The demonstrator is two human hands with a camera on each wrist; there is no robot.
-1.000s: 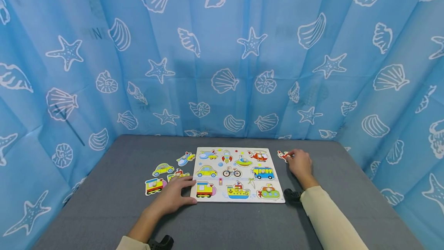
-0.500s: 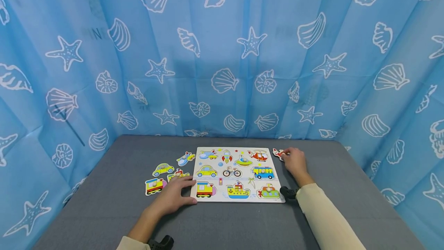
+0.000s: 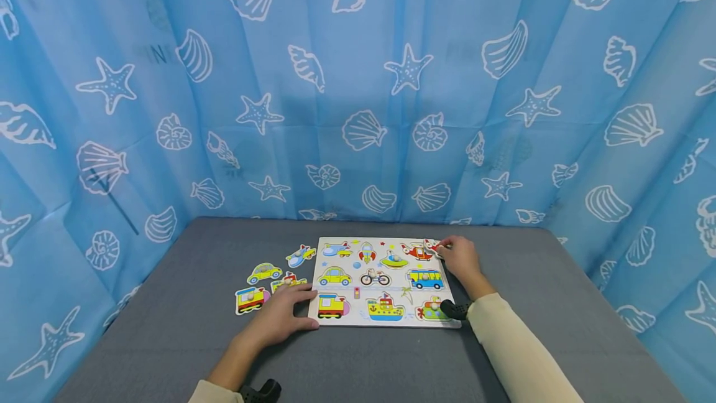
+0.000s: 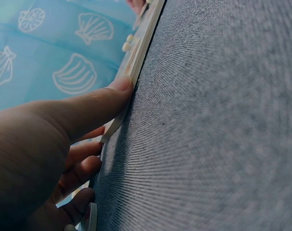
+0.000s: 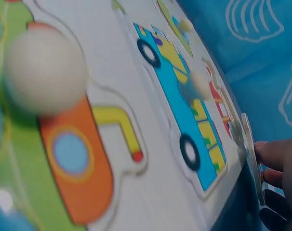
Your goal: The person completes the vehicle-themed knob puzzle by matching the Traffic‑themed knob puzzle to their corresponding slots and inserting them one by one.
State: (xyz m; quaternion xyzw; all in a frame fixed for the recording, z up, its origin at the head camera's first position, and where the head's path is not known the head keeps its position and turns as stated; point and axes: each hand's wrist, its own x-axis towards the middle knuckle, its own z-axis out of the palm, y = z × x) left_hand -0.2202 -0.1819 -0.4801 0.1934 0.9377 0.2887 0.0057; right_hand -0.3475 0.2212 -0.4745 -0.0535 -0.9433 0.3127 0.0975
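One red piece point(image 3: 432, 246), gripped; now at board point(image 3: 356, 308)

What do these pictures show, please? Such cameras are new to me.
There is no machine, only a person's left hand and right hand. The wide pictures come from a head camera; the close ones, from one on each wrist. On the grey table lies a puzzle board of vehicles. Left of it lie a loose plane, car, train and a fourth piece, partly hidden by the left hand, which touches the board's left edge. The right hand pinches a red and white piece at the board's far right corner.
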